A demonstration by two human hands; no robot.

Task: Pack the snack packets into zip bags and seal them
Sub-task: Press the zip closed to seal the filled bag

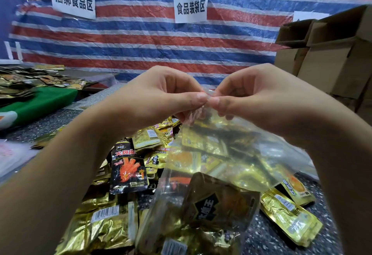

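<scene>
Both hands — left hand (161,95) and right hand (249,93) — pinch the top edge of a clear plastic zip bag (231,154) holding gold foil snack packets (217,200), above the speckled dark bench (271,238).

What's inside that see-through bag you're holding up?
Gold snack packets show through the zip bag that both hands pinch. How many is unclear; they overlap.

Left hand (161,95) and right hand (247,93) pinch top edge of clear zip bag (231,154), thumbs touching; snack packets (128,172) heaped beneath on speckled table (281,238).
</scene>
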